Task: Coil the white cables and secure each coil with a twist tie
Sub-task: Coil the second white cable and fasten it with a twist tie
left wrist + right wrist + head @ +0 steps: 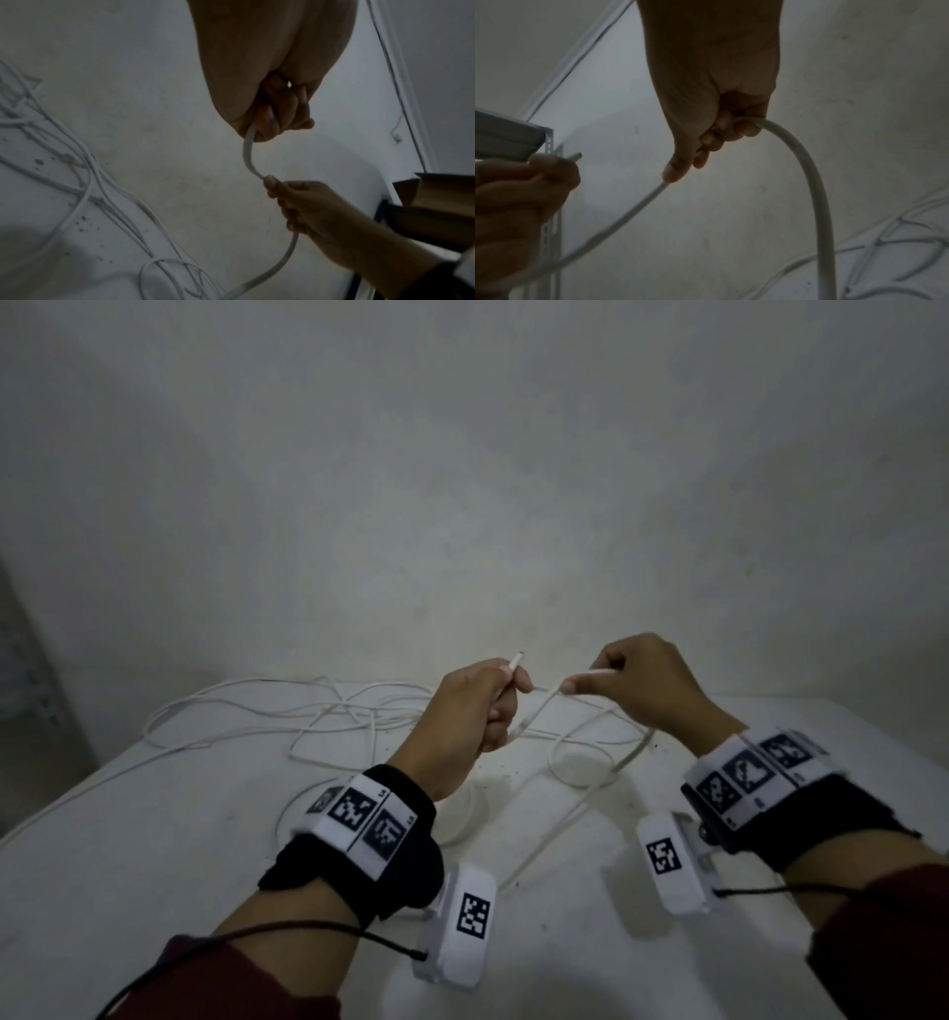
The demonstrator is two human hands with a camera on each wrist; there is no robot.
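A long white cable [328, 711] lies in loose tangled loops on the white table [154, 839]. Both hands are raised above the table, close together. My left hand [493, 701] grips the cable near its end, whose tip [156, 658] pokes out above the fist. My right hand [616, 680] grips the same cable a short way along, thumb pressed on it. In the left wrist view the cable [248, 154] runs from the left fist [277, 117] to the right hand [295, 203]. In the right wrist view the cable [816, 192] arches out of the right fist [721, 132]. No twist tie is visible.
A pale wall [462, 480] stands right behind the table. A brown cardboard box [442, 203] sits to the right past the table edge. A metal shelf post [549, 203] stands to the left. Dark specks dot the tabletop.
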